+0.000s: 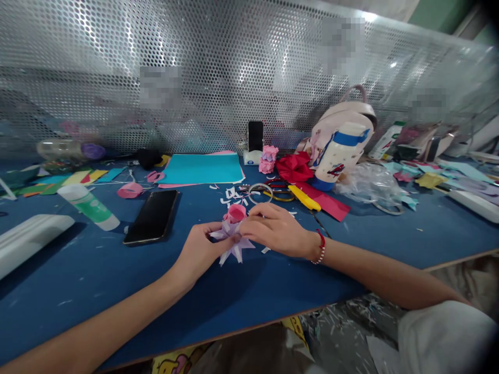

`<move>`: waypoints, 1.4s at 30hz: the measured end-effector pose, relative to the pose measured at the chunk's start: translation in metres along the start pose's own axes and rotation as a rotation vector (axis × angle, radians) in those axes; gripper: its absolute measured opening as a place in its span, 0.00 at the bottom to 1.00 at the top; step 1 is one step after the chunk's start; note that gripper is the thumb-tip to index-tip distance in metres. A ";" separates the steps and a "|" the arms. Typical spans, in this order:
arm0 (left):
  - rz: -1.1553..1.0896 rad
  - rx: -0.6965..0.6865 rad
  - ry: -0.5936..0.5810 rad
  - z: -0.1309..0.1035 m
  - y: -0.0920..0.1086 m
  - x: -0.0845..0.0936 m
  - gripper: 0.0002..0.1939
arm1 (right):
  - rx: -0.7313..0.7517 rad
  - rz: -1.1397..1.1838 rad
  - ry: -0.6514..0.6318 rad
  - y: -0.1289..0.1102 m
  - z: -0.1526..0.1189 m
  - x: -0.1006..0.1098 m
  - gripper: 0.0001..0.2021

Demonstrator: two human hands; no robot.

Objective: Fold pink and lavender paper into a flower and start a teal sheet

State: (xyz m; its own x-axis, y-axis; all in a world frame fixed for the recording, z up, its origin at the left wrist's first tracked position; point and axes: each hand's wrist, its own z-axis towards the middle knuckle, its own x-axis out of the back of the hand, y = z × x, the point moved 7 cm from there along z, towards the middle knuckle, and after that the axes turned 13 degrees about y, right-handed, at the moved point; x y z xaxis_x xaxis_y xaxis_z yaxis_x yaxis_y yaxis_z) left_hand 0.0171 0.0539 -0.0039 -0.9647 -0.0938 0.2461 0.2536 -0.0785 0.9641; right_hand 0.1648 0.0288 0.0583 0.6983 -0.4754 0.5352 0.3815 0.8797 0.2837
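A pale purple paper piece with pointed tips (pixel 236 250) is held above the blue table, with a pink paper ring (pixel 236 213) at its top. My left hand (pixel 201 248) pinches the purple piece from the left, thumb across its front. On the right side, my right hand (pixel 278 228) has its fingers closed at the edge of the same piece, close to the pink ring. The fingertips of my right hand are partly hidden. White paper scraps (pixel 232 194) and a clear tape ring (pixel 260 194) lie just behind the hands.
Left of the hands are a black phone (pixel 153 216), a glue tube (pixel 89 207) and blue paper sheets (pixel 202 168). A yellow cutter (pixel 304 198), red paper (pixel 325 201), a bottle (pixel 340 156) and a plastic bag (pixel 364 184) lie to the right. A perforated metal panel (pixel 218 67) stands behind.
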 end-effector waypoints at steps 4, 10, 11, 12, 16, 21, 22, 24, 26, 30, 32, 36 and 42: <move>-0.037 0.047 -0.014 -0.001 -0.001 -0.002 0.13 | -0.003 0.010 -0.014 0.001 -0.001 -0.002 0.07; -0.108 0.117 -0.028 -0.003 -0.002 -0.002 0.14 | 0.050 0.023 -0.039 -0.002 0.001 -0.002 0.08; -0.113 0.118 -0.030 -0.003 -0.002 -0.002 0.14 | 0.058 0.019 -0.040 -0.002 0.001 -0.001 0.09; -0.115 0.114 -0.031 -0.003 -0.001 -0.002 0.14 | 0.067 0.016 -0.041 -0.003 0.002 -0.001 0.09; -0.112 0.106 -0.027 -0.002 -0.001 -0.001 0.13 | 0.079 0.008 -0.051 -0.002 -0.001 -0.004 0.10; -0.069 0.093 0.028 0.002 -0.002 0.004 0.14 | 0.005 0.133 0.031 0.006 -0.002 -0.004 0.07; -0.066 0.089 0.042 0.003 -0.002 0.006 0.14 | -0.029 0.171 0.057 0.008 -0.002 -0.003 0.06; -0.069 0.089 0.069 0.005 -0.002 0.009 0.14 | -0.123 0.246 0.111 0.015 -0.001 0.002 0.05; -0.087 0.092 0.101 0.007 -0.003 0.013 0.13 | -0.254 0.315 0.183 0.025 -0.001 0.008 0.04; -0.138 0.096 0.157 0.010 -0.003 0.019 0.13 | -0.511 0.398 0.251 0.042 -0.008 0.011 0.06; -0.143 0.086 0.179 0.010 -0.002 0.021 0.13 | -0.553 0.432 0.205 0.043 -0.011 0.006 0.08; -0.127 0.077 0.194 0.011 -0.001 0.022 0.13 | -0.540 0.471 0.097 0.038 -0.014 -0.006 0.12; -0.145 0.097 0.140 0.010 -0.002 0.018 0.15 | -0.546 0.397 0.070 0.033 -0.015 -0.010 0.10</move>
State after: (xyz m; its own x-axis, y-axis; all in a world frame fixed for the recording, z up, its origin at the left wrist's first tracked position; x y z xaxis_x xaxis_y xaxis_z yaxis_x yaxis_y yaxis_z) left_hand -0.0015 0.0621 -0.0003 -0.9696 -0.2259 0.0943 0.0983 -0.0065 0.9951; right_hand 0.1791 0.0624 0.0505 0.8792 -0.1328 0.4575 0.3266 0.8672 -0.3759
